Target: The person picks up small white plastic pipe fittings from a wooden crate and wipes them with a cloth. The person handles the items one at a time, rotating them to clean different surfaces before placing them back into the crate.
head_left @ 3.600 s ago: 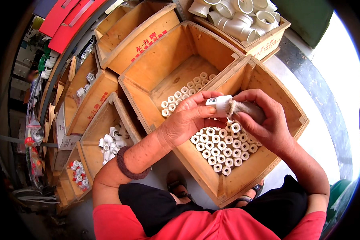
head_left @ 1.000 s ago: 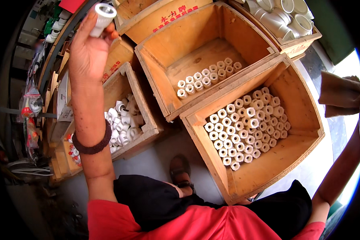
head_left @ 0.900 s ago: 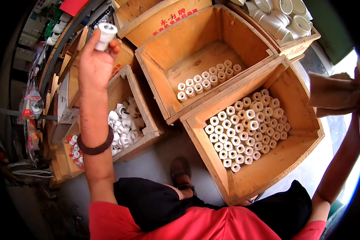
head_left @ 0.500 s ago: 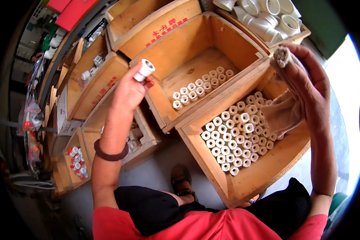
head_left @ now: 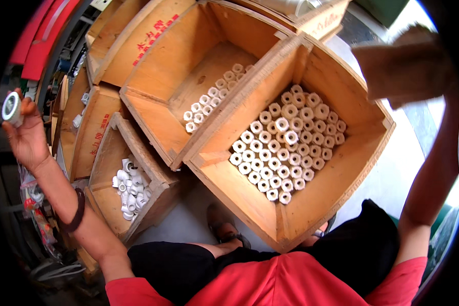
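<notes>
At the far left, my left hand (head_left: 28, 136) holds a white plastic fitting (head_left: 11, 108) upright, fingers curled around it and its ringed end facing me. At the upper right, my right hand (head_left: 450, 81) is mostly hidden behind the brown cloth (head_left: 398, 66) it holds, raised beside the right-hand crate. That wooden crate (head_left: 367, 148) holds rows of white hex-ended fittings (head_left: 274, 163), standing on end. The crate behind it (head_left: 153, 112) holds fewer such fittings (head_left: 211, 97) along one side. A smaller bin (head_left: 102, 199) at the left holds loose white elbow fittings (head_left: 131, 191).
More wooden bins (head_left: 117, 46) stand behind, and a box (head_left: 319, 23) at the top holds large white pipe pieces. Red panels (head_left: 46, 35) and cluttered shelving line the left edge. My sandaled feet and dark shorts are below the crates.
Since half a second ago, my left hand has swung out to the far left with the fitting, and my right hand with the cloth has moved up and rightward. The view has shifted.
</notes>
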Tool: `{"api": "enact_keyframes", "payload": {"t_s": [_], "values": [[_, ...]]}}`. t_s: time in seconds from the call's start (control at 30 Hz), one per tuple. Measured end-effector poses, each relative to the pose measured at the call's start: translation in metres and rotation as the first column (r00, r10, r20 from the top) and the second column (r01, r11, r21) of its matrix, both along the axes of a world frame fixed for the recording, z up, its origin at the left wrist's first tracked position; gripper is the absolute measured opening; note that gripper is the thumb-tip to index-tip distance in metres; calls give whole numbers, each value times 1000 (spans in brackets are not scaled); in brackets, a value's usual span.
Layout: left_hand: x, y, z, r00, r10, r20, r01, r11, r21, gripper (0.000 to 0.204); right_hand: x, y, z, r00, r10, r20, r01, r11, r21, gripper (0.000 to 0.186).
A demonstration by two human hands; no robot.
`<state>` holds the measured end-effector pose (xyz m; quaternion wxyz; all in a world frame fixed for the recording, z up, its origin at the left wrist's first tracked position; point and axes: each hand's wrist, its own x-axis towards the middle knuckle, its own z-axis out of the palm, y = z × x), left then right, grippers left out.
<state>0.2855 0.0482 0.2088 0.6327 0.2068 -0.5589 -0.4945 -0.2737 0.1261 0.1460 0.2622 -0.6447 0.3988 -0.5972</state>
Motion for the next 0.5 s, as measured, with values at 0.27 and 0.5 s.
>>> {"api": "enact_keyframes", "payload": {"t_s": [0.27,0.5], "values": [[-90,2,-157,988,129,-85,-38,737,674,32,-2,-6,-50,996,75,51,-82,987,137,38],[-206,53,-171,924,-314,220,70,702,709,47,34,31,-92,950,244,198,-309,836,453,42]]}}
